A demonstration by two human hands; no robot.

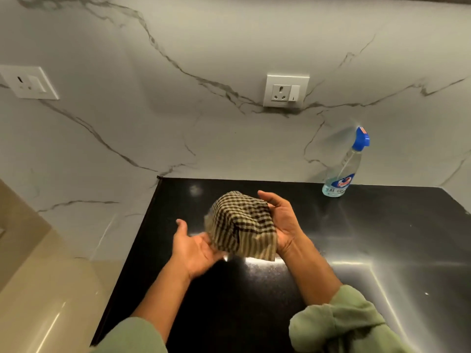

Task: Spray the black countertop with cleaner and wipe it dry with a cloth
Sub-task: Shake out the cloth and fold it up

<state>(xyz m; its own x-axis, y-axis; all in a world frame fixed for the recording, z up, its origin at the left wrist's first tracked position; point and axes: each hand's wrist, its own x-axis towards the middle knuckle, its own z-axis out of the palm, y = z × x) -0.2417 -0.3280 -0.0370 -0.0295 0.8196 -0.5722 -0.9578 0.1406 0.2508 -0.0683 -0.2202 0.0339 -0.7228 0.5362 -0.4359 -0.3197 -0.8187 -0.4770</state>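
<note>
A tan cloth with dark checks (242,225) is bunched up in the air above the glossy black countertop (382,238). My right hand (283,222) grips its right side, fingers curled over the top. My left hand (193,248) is palm up under its lower left edge, fingers touching the cloth. A clear spray bottle with a blue nozzle (344,166) stands upright at the back right of the counter, against the wall and apart from both hands.
A marble-patterned wall (178,123) backs the counter and bears two white sockets (285,90) (28,82). The counter's left edge (132,250) drops to a beige floor. Streaks of reflected light lie across the counter's right half.
</note>
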